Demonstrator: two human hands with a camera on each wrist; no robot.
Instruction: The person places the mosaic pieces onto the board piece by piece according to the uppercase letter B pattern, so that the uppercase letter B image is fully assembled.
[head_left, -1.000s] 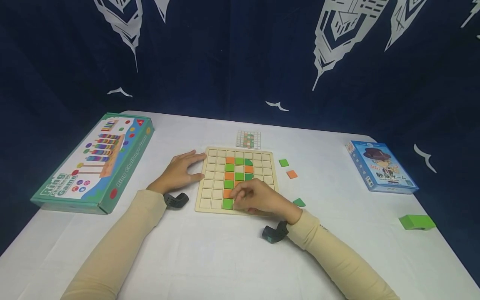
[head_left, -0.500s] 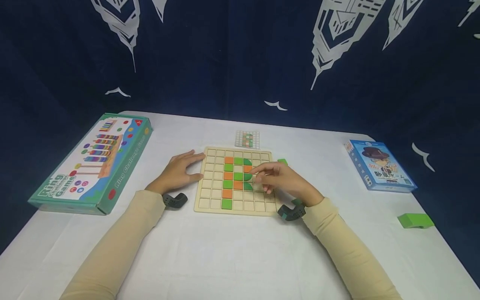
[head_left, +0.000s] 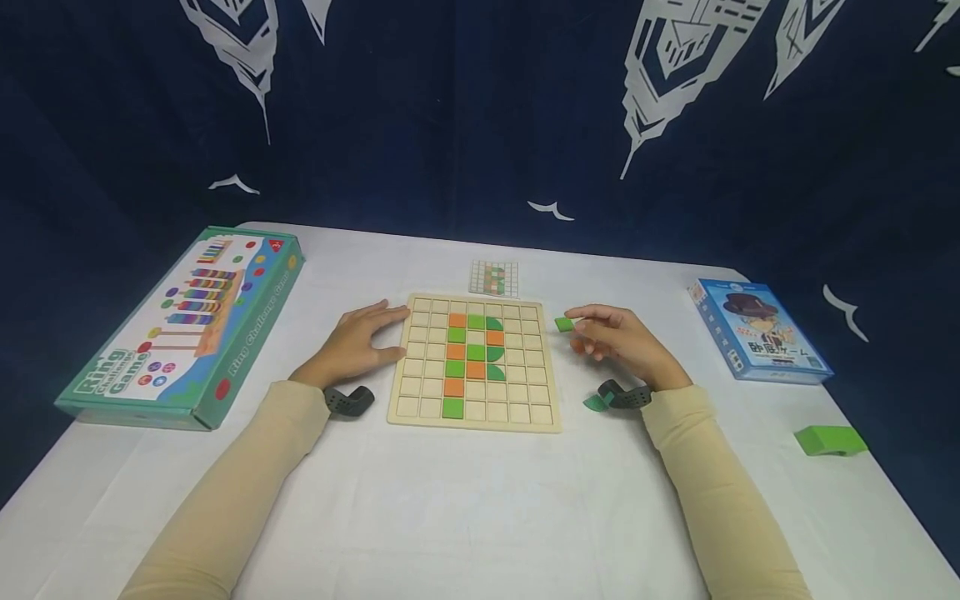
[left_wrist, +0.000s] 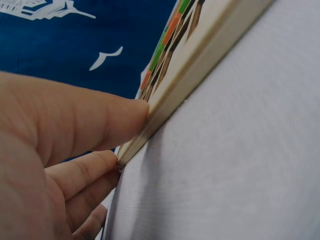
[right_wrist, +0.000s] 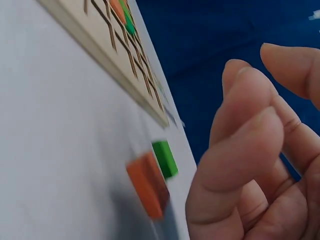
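A wooden grid board (head_left: 517, 412) lies on the table with orange, light green and dark green pieces set in its squares. My left hand (head_left: 356, 346) rests at the board's left edge, its thumb (left_wrist: 120, 120) and fingertips touching the rim. To the right of the board, my right hand (head_left: 618, 337) hovers with loosely bent fingers and holds nothing. Just left of its fingertips lies a light green square tile (head_left: 564, 324). An orange square tile (right_wrist: 145, 185) shows beside the green one in the right wrist view; the hand hides it in the head view.
A dark green rounded piece (head_left: 597, 402) lies by the right wrist camera. Behind the board is a pattern card (head_left: 493, 279). A ring game box (head_left: 187, 325) stands left, a blue box (head_left: 761, 332) right, with a green block (head_left: 831, 441) near the right edge.
My right hand has moved from over the board's lower middle rightward, off the board, to the loose tiles. A dark green piece now shows beside the lower orange square. My left hand stays put.
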